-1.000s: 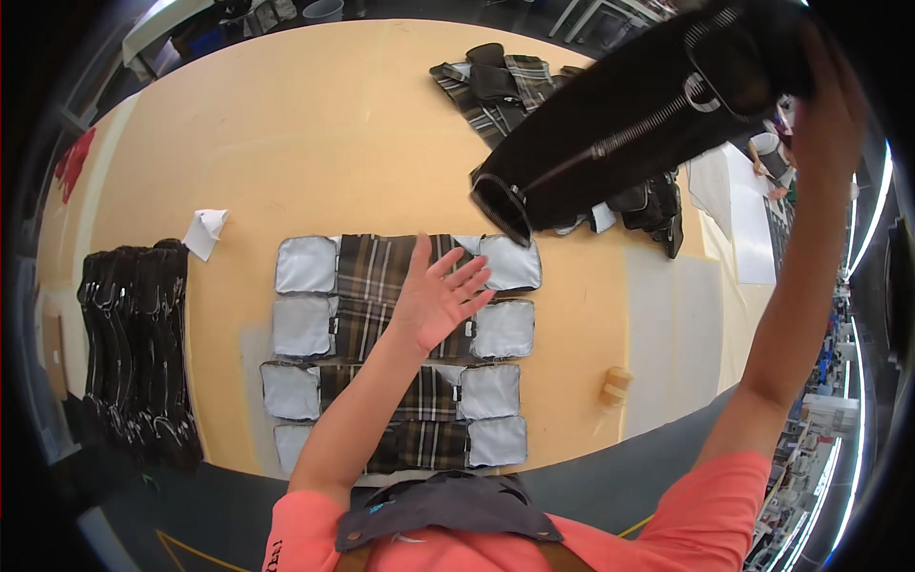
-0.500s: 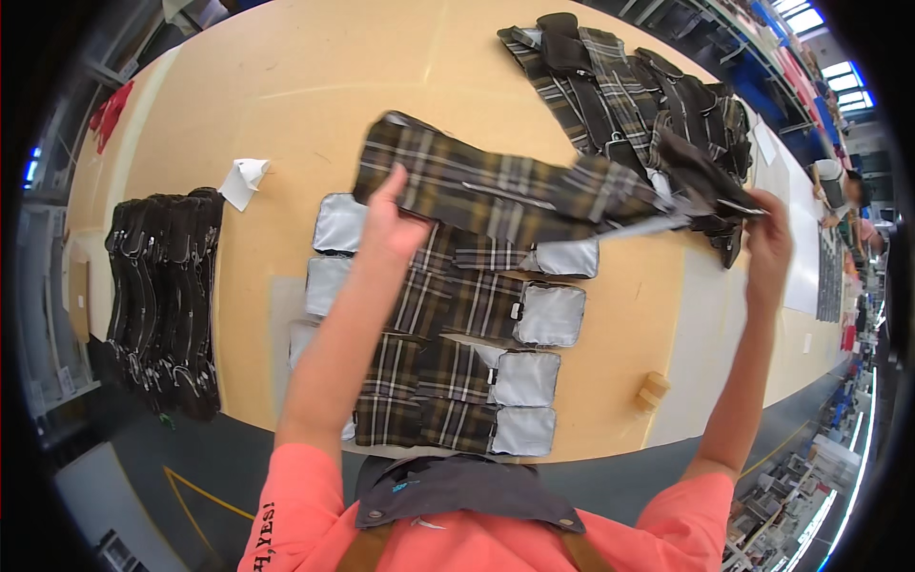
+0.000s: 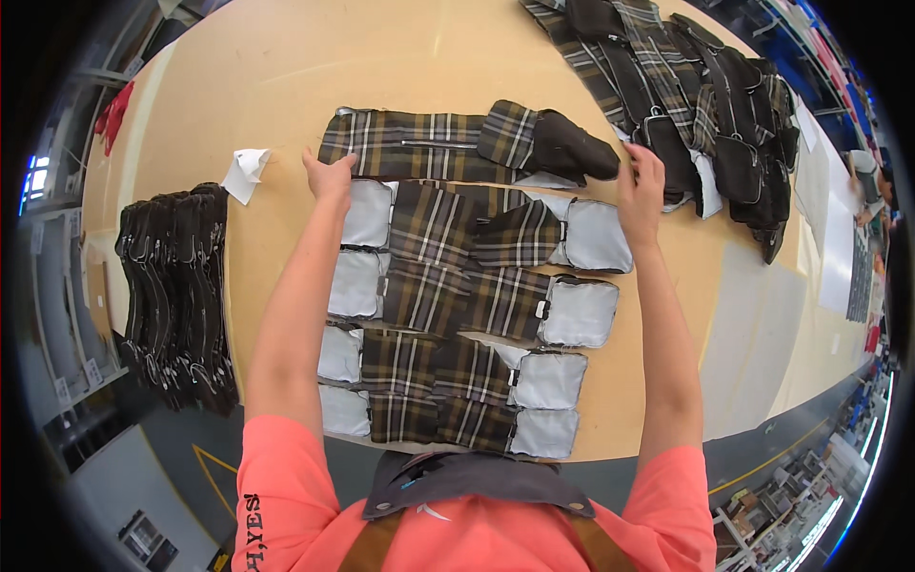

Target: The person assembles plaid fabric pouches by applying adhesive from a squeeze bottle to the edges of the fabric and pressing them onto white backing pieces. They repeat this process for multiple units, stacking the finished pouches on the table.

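— Head view, looking down: where is the plaid piece (image 3: 429,143) against each grip?

— It lies flat across the far side of the counter (image 3: 276,67), stretched sideways between both hands. The left hand (image 3: 329,174) rests on its left end, fingers spread flat and pressing down, closed around nothing. The right hand (image 3: 643,186) sits just beside its dark right end (image 3: 572,148), fingers loosely curled; whether they pinch the cloth I cannot tell.

— And what is under it?

— A stack of plaid pieces with grey pockets (image 3: 457,315), laid in overlapping rows toward the person. The held piece touches the top row along its near edge.

— Anything else lying around?

— A heap of plaid and black pieces (image 3: 686,86) at the far right, near the right hand. A row of black pieces (image 3: 176,286) lies on the left, well apart from the left hand. A small folded white paper (image 3: 244,172) sits near the left hand, apart from the cloth.

— Any containers?

— None that I can make out; everything lies straight on the counter.
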Demonstrator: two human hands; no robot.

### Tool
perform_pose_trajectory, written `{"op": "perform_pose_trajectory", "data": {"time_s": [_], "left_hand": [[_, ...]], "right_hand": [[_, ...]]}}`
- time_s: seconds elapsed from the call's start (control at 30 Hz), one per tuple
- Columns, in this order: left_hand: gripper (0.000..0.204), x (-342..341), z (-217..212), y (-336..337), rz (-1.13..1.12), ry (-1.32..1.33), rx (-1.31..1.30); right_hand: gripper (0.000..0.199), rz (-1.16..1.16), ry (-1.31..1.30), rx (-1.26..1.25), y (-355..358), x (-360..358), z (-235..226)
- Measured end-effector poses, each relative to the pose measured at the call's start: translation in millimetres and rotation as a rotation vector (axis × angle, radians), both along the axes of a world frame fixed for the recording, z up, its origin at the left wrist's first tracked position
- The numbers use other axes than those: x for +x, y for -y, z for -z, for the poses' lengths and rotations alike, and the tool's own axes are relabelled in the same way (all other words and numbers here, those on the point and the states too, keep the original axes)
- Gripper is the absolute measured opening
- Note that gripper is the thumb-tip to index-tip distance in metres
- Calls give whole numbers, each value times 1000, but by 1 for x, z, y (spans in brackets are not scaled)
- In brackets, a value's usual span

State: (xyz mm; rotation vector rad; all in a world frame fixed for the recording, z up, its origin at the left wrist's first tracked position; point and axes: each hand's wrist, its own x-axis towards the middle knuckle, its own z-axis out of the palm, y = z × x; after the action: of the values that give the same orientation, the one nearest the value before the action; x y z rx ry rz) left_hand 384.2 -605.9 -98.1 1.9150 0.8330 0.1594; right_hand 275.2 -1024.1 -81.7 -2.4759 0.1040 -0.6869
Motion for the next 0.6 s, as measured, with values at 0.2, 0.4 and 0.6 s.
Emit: {"op": "perform_pose_trajectory", "data": {"time_s": [0.2,0.4,0.6], "left_hand": [[41,5,33,-43,391,-6,611],[25,7,20,-28,437,-7,626],[19,7,28,-42,409,-58,542]], "right_hand": [[61,-164,-107,-349,-81,30,-11],[48,-160,-208,-308,-81,40,27],[30,102,149,1198,-29,36,16]]}}
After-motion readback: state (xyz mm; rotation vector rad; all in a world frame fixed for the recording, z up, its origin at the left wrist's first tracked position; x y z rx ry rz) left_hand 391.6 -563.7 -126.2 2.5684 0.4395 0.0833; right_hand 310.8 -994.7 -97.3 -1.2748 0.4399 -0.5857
